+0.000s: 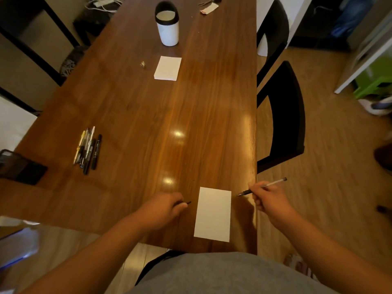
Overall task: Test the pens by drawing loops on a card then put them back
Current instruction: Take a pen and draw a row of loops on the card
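1. The right hand (268, 200) sits right over the table's right edge. Its fingers are curled around a clear-barrelled pen (263, 187) with a dark grip. The tip points left toward the card but stops just short of the card's right edge, so there's no contact.
2. The left hand (163, 205) is on the other side of the card. It's closed around a short black piece (187, 202), and only the end pokes out past the fingers. We can't tell if it's a cap.
3. The card (213, 214) lies flat between the two hands, long side running away from us. It looks blank, and its near short edge is close to the near edge of the table (148, 115).
4. Off to the left there's a bunch of pens (88, 148) lying side by side. It's well apart from the card, with just wood between them.
5. A black mesh holder (19, 166) sits at the left edge, near that bunch.
6. Further up the middle we've got a stack of cards (167, 68), and beyond it a white cup (167, 24) with a black rim, standing upright.
7. Two dark chairs (282, 115) are tucked in just beside the right edge, up past the right hand.
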A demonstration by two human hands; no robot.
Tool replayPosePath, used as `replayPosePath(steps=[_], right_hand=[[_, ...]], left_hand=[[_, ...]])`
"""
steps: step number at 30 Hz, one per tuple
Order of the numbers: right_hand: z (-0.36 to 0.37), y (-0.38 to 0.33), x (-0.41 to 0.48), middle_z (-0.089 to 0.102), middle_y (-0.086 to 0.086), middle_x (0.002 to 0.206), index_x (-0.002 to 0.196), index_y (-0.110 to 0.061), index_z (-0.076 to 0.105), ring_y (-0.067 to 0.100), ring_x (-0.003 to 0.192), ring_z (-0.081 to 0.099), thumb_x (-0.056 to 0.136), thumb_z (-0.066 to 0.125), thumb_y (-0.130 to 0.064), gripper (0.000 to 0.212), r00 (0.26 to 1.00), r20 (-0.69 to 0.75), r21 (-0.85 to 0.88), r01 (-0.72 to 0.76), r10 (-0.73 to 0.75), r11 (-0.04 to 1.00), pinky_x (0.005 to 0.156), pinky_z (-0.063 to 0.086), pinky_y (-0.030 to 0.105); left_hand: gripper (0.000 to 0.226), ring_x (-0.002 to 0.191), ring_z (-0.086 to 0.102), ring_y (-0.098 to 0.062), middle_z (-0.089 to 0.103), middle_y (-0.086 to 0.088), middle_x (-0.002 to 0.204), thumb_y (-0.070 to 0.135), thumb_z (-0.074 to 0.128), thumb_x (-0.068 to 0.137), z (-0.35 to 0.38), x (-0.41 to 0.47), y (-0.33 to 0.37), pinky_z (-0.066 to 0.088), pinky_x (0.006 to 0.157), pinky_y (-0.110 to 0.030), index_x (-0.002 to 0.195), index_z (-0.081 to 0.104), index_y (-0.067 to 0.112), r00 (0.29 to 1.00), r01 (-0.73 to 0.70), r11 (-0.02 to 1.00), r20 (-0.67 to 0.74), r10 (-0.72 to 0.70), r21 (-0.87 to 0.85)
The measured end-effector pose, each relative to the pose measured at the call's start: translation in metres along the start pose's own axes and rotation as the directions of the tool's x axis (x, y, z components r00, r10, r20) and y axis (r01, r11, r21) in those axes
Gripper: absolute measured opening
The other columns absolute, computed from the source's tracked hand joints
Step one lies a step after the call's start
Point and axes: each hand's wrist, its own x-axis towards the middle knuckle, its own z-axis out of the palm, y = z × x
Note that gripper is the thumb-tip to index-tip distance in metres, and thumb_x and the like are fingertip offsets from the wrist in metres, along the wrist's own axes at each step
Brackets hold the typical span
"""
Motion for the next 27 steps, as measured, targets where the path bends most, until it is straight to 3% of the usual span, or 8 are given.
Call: replayPosePath(steps=[3,7,9,13,17,23,27], right_hand=[[0.027,0.003,-0.003,0.069,0.001,0.073,0.087,-0.020,0.070,0.012,0.065,0.064,0.095,0.059,-0.024,0.014,0.991,-0.026,-0.166,0.122,-0.128,0.979,0.056,0.050,0.019],[0.064,0.006,0.003,0.072,-0.001,0.084,0.091,-0.027,0.067,0.013,0.076,0.069,0.098,0.055,-0.027,0.014,0.986,-0.007,-0.177,0.163,-0.167,0.971,0.061,0.053,0.021],[0.075,0.009,0.007,0.069,-0.005,0.081,0.087,-0.030,0.063,0.011,0.073,0.068,0.096,0.058,-0.023,0.012,0.969,0.029,-0.280,0.245,-0.247,0.928,0.062,0.054,0.021],[0.083,0.012,0.015,0.065,-0.012,0.076,0.083,-0.033,0.060,0.002,0.073,0.064,0.090,0.064,-0.021,0.014,0.944,0.062,-0.363,0.324,-0.324,0.874,0.055,0.048,0.010],[0.088,0.016,0.015,0.064,-0.016,0.081,0.087,-0.033,0.061,-0.011,0.078,0.059,0.090,0.064,-0.020,0.014,0.947,0.078,-0.376,0.318,-0.312,0.871,0.053,0.041,0.001],[0.092,0.019,0.015,0.063,-0.018,0.086,0.089,-0.036,0.060,-0.004,0.077,0.060,0.091,0.064,-0.022,0.015,0.946,0.097,-0.399,0.321,-0.308,0.859,0.053,0.044,0.006],[0.093,0.021,0.018,0.064,-0.017,0.087,0.090,-0.037,0.060,-0.002,0.080,0.062,0.091,0.063,-0.023,0.015,0.946,0.131,-0.408,0.324,-0.296,0.853,0.061,0.046,0.011]], left_hand=[[0.025,0.085,0.053,-0.008,0.056,0.011,0.095,0.044,0.043,0.100,0.018,0.012,0.008,0.044,0.073,-0.023,0.106,0.059,0.027,0.987,-0.149,0.956,-0.021,0.160,0.251],[0.035,0.128,0.044,-0.016,0.048,-0.001,0.142,0.038,0.044,0.100,0.048,0.027,0.017,0.042,0.102,-0.033,0.124,0.059,0.017,0.925,-0.341,0.834,-0.002,0.379,0.434],[0.036,0.137,0.035,-0.020,0.040,-0.004,0.151,0.036,0.046,0.100,0.061,0.033,0.018,0.037,0.108,-0.038,0.125,0.060,0.013,0.906,-0.390,0.793,0.044,0.420,0.467],[0.036,0.142,0.028,-0.024,0.033,-0.005,0.155,0.034,0.046,0.100,0.080,0.043,0.013,0.032,0.111,-0.041,0.125,0.061,0.012,0.878,-0.453,0.744,0.100,0.469,0.491],[0.037,0.140,0.031,-0.026,0.036,-0.007,0.154,0.034,0.046,0.100,0.088,0.048,0.008,0.032,0.110,-0.041,0.126,0.062,0.013,0.869,-0.464,0.739,0.090,0.486,0.489],[0.036,0.135,0.038,-0.026,0.045,-0.010,0.147,0.032,0.047,0.100,0.093,0.049,0.010,0.036,0.108,-0.039,0.122,0.065,0.010,0.862,-0.473,0.755,0.063,0.502,0.454],[0.036,0.131,0.040,-0.024,0.046,-0.011,0.144,0.033,0.046,0.100,0.091,0.050,0.013,0.041,0.102,-0.037,0.122,0.065,0.010,0.864,-0.471,0.762,0.058,0.500,0.444]])
